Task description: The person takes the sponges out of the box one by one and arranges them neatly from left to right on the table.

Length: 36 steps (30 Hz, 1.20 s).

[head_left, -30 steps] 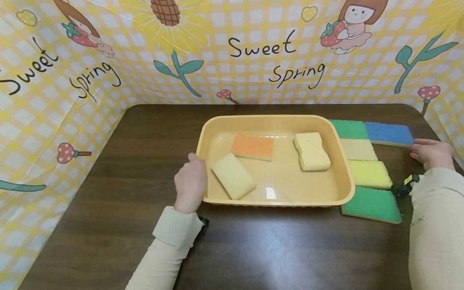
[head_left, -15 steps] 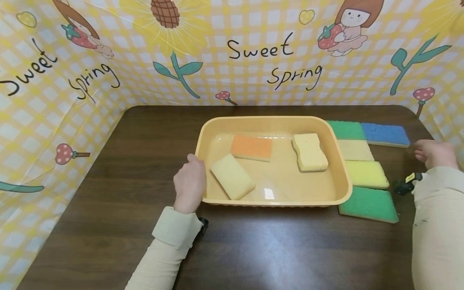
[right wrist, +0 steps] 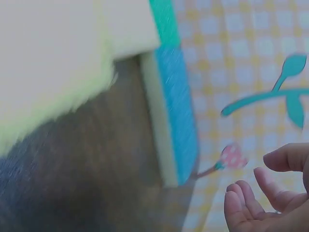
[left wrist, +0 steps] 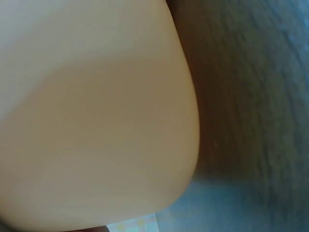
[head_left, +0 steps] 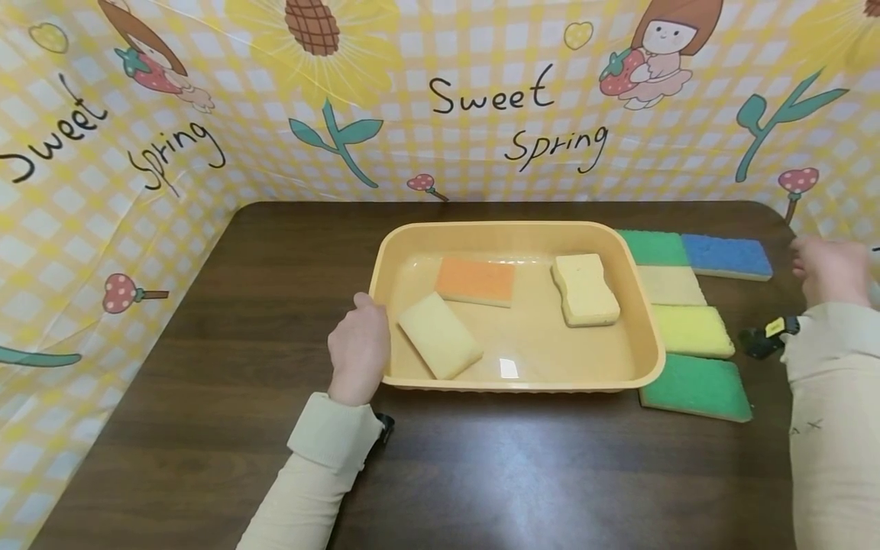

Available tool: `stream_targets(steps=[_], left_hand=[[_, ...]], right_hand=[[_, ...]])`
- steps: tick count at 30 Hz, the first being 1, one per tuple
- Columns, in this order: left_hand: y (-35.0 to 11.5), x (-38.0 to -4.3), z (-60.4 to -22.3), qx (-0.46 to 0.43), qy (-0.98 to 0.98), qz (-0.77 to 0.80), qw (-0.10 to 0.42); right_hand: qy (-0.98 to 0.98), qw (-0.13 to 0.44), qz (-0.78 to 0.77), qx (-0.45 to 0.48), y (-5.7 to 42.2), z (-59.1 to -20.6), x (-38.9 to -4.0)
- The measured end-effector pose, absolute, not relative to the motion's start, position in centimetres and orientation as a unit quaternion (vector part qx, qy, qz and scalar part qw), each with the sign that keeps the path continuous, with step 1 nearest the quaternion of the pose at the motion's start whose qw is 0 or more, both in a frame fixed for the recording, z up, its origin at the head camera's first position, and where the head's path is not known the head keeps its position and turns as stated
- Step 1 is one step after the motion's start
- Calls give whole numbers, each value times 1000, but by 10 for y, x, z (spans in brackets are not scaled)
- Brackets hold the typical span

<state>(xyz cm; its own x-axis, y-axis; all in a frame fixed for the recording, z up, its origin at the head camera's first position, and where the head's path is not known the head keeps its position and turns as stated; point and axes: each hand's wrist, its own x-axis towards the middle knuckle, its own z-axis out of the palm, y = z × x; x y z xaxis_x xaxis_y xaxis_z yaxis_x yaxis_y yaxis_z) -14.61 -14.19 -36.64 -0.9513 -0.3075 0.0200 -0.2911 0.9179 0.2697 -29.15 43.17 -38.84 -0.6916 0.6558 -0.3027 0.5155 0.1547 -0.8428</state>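
In the head view my left hand (head_left: 359, 351) grips the left rim of a shallow yellow plastic tray (head_left: 495, 384); its fingers are mostly hidden. Inside lie an orange sponge (head_left: 476, 282), a pale yellow rectangular sponge (head_left: 440, 336) and a wavy-edged cream sponge (head_left: 587, 290). To the right of a blue scouring sponge (head_left: 727, 256), my right hand (head_left: 830, 267) is held apart from it. The right wrist view shows this hand (right wrist: 270, 193) with loosely bent fingers and nothing between them. A blurred beige surface fills much of the left wrist view.
Several sponges lie against the tray's right side: a green one (head_left: 651, 247), a beige one (head_left: 670, 285), a yellow one (head_left: 693, 331) and a nearer green one (head_left: 697, 387). A checked, printed cloth (head_left: 474, 46) surrounds the dark wooden table (head_left: 227, 367).
My right hand has left the blue sponge's right end and moved right and slightly up. The left hand stays on the tray rim; the head view has shifted a little.
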Motion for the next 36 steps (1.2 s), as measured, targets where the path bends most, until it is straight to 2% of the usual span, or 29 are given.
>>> stream_targets(steps=[2, 5, 12, 15, 20, 36], left_hand=[[-142, -145, -367, 152, -979, -134, 34], [-142, -145, -367, 150, -979, -135, 39], [-142, -144, -367, 148, -980, -125, 48], [-141, -144, -367, 148, -980, -123, 52], [-141, -145, -367, 148, -980, -125, 54], [-141, -147, -365, 159, -979, -128, 29]], right_hand=[[-784, 69, 507, -353, 441, -400, -306], [-794, 67, 514, -319, 429, -391, -314], [-854, 6, 473, -216, 322, -304, -260], [-874, -25, 455, -169, 297, -286, -248], [-892, -52, 436, -111, 273, -280, -248], [-898, -63, 435, -6, 204, -275, -245]])
